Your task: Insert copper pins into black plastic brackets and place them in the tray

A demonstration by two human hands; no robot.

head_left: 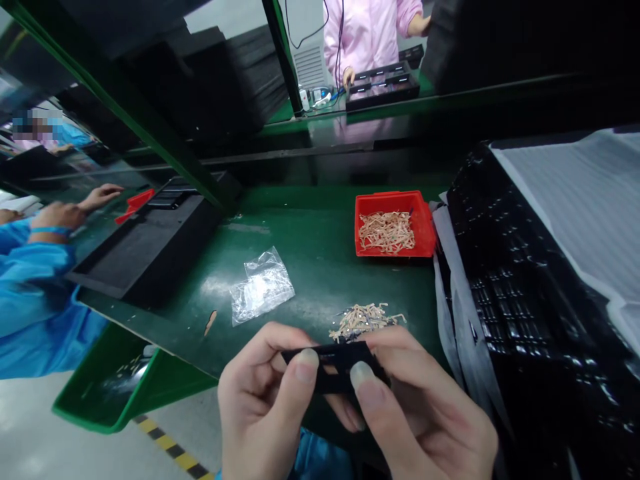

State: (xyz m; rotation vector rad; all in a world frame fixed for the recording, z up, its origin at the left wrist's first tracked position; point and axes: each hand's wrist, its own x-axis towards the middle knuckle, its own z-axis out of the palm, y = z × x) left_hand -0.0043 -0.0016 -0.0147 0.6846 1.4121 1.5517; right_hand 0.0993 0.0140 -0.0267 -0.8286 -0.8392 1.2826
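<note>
Both of my hands hold a small flat black plastic part (pixel 334 367) near the front edge of the green table (pixel 320 253). My left hand (pixel 265 407) pinches its left end between thumb and fingers. My right hand (pixel 420 413) grips its right end, thumb on top. Just beyond the part lies a loose heap of small tan strips (pixel 364 319). A red bin (pixel 419 227) holding more tan strips stands farther back.
An empty clear plastic bag (pixel 261 285) lies left of the heap. A tall stack of black trays (pixel 530 293) fills the right side. A black tray (pixel 150 247) sits at left beside a person in a blue sleeve (pixel 35 293). Another person in pink (pixel 365 33) works across the line.
</note>
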